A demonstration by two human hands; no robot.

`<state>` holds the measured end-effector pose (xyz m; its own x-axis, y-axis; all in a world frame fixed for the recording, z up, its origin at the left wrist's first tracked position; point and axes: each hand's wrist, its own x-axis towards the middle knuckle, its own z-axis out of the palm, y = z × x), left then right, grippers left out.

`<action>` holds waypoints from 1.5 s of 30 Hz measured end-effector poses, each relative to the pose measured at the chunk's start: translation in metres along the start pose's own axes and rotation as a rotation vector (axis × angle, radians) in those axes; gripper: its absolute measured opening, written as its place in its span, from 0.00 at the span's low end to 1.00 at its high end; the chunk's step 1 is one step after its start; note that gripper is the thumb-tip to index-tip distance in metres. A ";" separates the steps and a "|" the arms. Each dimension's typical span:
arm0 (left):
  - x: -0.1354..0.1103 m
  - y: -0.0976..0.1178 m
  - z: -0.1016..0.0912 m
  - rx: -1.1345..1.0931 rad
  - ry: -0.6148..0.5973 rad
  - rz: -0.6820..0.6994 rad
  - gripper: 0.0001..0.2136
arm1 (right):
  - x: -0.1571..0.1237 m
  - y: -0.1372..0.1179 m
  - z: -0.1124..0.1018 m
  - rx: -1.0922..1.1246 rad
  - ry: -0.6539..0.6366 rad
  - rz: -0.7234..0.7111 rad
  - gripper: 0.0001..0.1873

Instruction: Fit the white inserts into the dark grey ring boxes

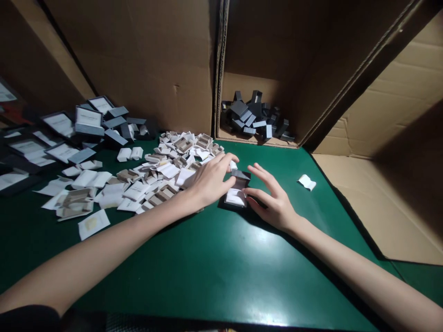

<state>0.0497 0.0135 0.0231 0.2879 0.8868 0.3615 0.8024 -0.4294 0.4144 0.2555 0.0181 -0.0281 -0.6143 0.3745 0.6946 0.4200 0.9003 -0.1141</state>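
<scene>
A small dark hinged box (237, 190) with a white insert lies open on the green table (207, 267), between my hands. My left hand (211, 180) rests on its left side, thumb against the box and fingers curled over the lid edge. My right hand (272, 196) is at the box's right side, fingers spread and stretched toward it, thumb touching its lower edge. A heap of white and beige inserts (162, 173) spreads out just left of my left hand.
Dark lidded boxes with white cards (88, 122) crowd the far left. A cardboard carton (258, 117) on its side at the back holds several dark box parts. One white insert (307, 182) lies alone at right. A cardboard sheet (391, 203) borders the table's right edge.
</scene>
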 end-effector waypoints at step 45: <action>-0.011 0.006 0.014 0.259 -0.249 0.416 0.03 | 0.001 0.009 -0.004 -0.081 0.002 0.006 0.06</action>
<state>0.0591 0.0037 0.0101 0.6980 0.6785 0.2291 0.6881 -0.7240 0.0479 0.2615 0.0260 -0.0251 -0.6107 0.3793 0.6952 0.4764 0.8772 -0.0601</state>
